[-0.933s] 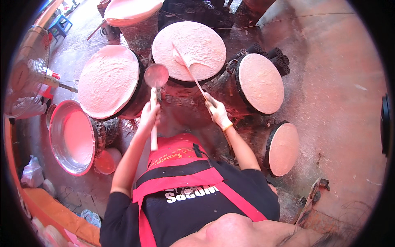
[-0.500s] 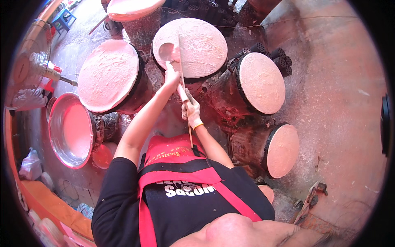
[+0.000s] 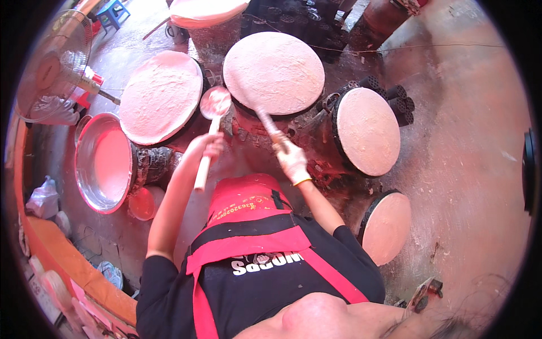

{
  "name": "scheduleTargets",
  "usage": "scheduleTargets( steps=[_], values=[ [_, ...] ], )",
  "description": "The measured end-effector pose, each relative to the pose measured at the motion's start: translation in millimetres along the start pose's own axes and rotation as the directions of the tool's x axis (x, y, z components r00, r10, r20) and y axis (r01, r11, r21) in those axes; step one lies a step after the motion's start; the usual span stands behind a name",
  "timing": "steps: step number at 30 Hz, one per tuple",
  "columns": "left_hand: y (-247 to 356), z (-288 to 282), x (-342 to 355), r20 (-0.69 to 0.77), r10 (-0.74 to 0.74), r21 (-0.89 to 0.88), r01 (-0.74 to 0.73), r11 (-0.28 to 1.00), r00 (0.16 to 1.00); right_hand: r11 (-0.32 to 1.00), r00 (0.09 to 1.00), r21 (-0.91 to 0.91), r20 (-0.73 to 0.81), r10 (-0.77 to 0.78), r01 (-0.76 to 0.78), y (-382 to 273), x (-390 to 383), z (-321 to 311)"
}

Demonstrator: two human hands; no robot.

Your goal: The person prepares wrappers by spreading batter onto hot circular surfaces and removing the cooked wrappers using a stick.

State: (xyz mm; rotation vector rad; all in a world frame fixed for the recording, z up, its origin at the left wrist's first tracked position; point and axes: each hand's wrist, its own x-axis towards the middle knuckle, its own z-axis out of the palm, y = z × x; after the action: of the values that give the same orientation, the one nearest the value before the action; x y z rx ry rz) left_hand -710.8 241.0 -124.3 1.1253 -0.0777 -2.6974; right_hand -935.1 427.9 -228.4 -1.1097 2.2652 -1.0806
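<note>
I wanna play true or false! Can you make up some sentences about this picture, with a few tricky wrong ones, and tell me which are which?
1. The left hand holds a ladle by its handle. True.
2. The right hand has no glove. False: the right hand wears a pale glove.
3. The right hand holds a long tool. True, though the tool is blurry.
4. The stool near the top left is yellow. False: the stool is blue.
5. The fan is on the picture's left side. True.
6. The big basin is on the picture's right side. False: the basin is on the left.
</note>
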Motion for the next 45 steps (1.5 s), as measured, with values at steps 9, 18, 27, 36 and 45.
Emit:
scheduleTargets(
  steps=[9,18,27,36,45],
  values=[
    [-87,-97,-107,-0.210,0.074,-0.539,-0.179,0.823,0.975,0.988,0.953,0.156,0.300,-0.043,-0.004,-10,-16,-20],
    [-95,-201,-179,-0.355,0.395,-0.730,-0.516,0.448,0.847,0.544,0.532,-0.061,0.319,-0.784,0.837,-182,60,155],
    [-49,-284,-212,-0.565,0.464,-0.558,-0.730,0.394,0.682,0.153,0.202,-0.149,0.419,-0.885,0.977,-225,106,245],
    [20,-296,-204,-0.465,0.494,-0.643,-0.664,0.382,0.735,0.423,0.414,-0.207,0.768,-0.488,0.882,-387,228,223],
    [64,-229,-166,-0.389,0.565,-0.787,-0.581,0.207,0.727,0.907,0.826,0.280,0.390,-0.407,0.314,-450,493,85]
  ],
)
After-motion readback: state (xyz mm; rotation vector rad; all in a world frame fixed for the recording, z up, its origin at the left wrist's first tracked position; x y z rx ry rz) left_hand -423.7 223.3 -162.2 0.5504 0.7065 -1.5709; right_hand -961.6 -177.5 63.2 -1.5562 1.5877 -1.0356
